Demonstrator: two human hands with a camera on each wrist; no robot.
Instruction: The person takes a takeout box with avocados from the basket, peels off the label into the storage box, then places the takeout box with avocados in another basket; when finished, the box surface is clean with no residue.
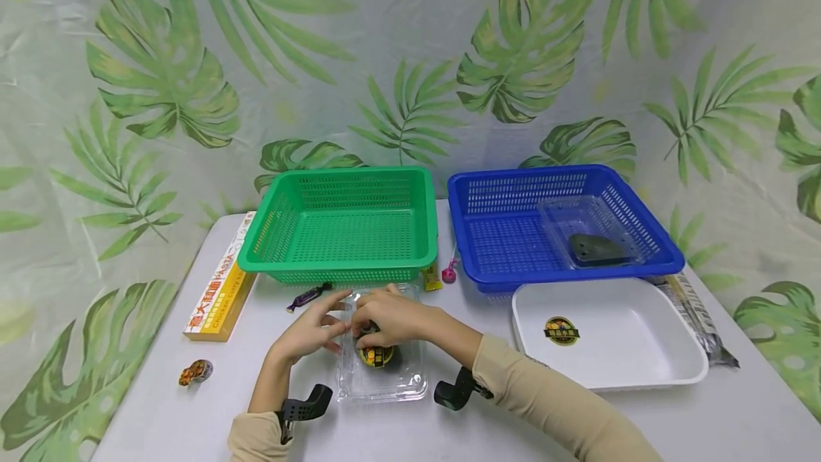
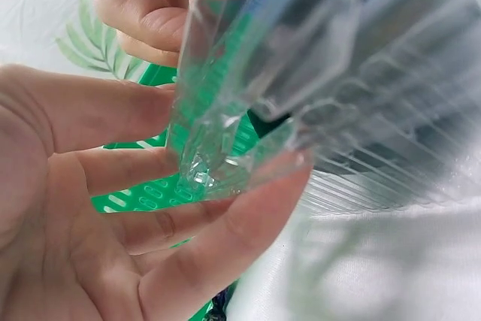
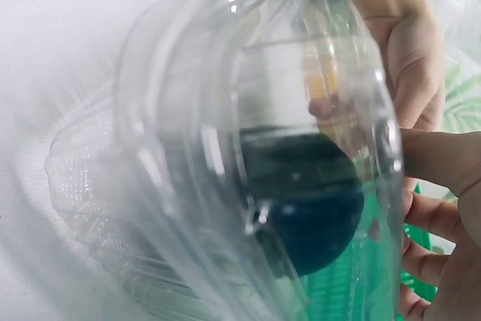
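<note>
A clear plastic clamshell box stands between my hands, bearing a round black-and-gold sticker. My right hand, fingers bent and thumb beside the sticker, holds the box's upper part. On the left side my left hand touches the box with extended, spread fingers. In the left wrist view, its fingertips meet the crinkled plastic edge, and one finger overlaps the plastic. The right wrist view shows a dark rounded shape through the clear wall, with my right hand's fingers along the edge.
Behind are a green basket and a blue basket with a clear box inside. A white tray stands right. Around lie a pasta box, purple-wrapped candy, pink lollipop and small round packet.
</note>
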